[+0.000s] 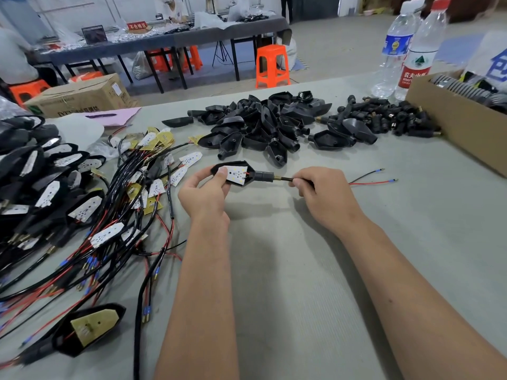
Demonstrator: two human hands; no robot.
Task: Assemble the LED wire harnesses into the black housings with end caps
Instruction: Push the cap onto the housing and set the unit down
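My left hand (pixel 204 192) grips a black housing (pixel 216 168) with a white LED board (pixel 236 174) seated in it. A black end cap (pixel 264 176) sits on the housing's neck, with a brass threaded stub beyond it. My right hand (pixel 319 189) pinches the black sleeved wire just past that stub. The harness's red and black leads (pixel 371 179) trail right across the table. A pile of empty black housings (pixel 263 127) lies behind, and a heap of end caps (pixel 384 116) sits to its right. Loose LED harnesses (pixel 142 187) sprawl at the left.
Assembled units (pixel 41 187) are stacked at the far left, and one more (pixel 87 330) lies near the front left. A cardboard box (pixel 450 119) of parts stands at the right, with two water bottles (pixel 411 50) behind it. Grey table surface (pixel 356 270) lies under my forearms.
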